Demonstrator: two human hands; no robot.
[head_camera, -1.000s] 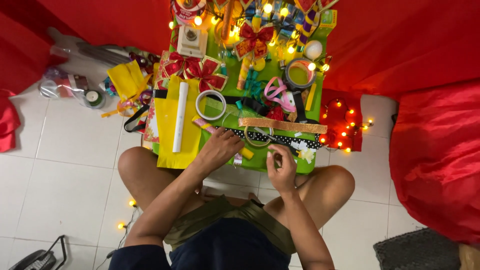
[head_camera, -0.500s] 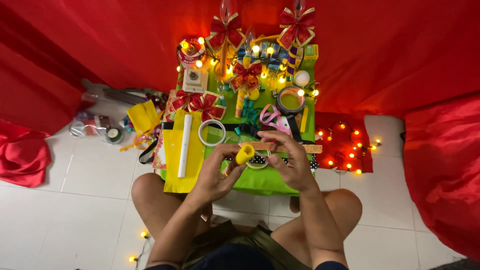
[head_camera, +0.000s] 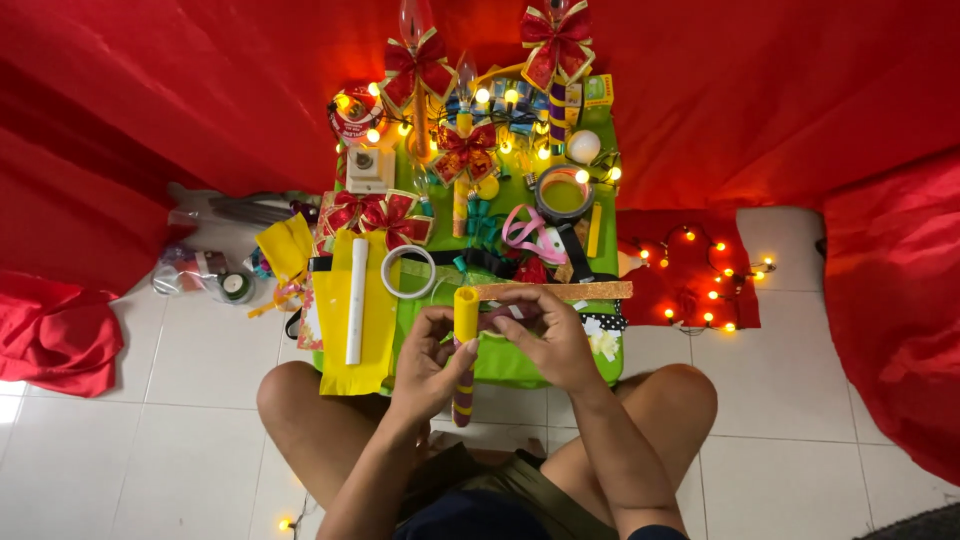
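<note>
My left hand (head_camera: 428, 362) grips a yellow tube (head_camera: 465, 340) with a striped maroon and yellow lower part, held upright over the near edge of a small green table (head_camera: 520, 365). My right hand (head_camera: 548, 338) touches the tube's side from the right, fingers curled toward it. A brown cork strip (head_camera: 555, 291) lies across the table just beyond my hands. A white tape ring (head_camera: 409, 272) and a white stick (head_camera: 356, 300) on yellow sheets (head_camera: 340, 340) lie to the left.
The table holds red ribbon bows (head_camera: 380, 214), glowing yellow bulbs (head_camera: 500, 98), a grey tape roll (head_camera: 563, 193) and pink-handled scissors (head_camera: 525, 232). Red cloth (head_camera: 200, 90) hangs behind and at both sides. String lights (head_camera: 700, 290) lie on the white tile floor at right; bags and a tape roll (head_camera: 235, 286) sit at left.
Both hands have come together on the yellow tube and raised it upright off the table. The camera view has shifted closer to the table.
</note>
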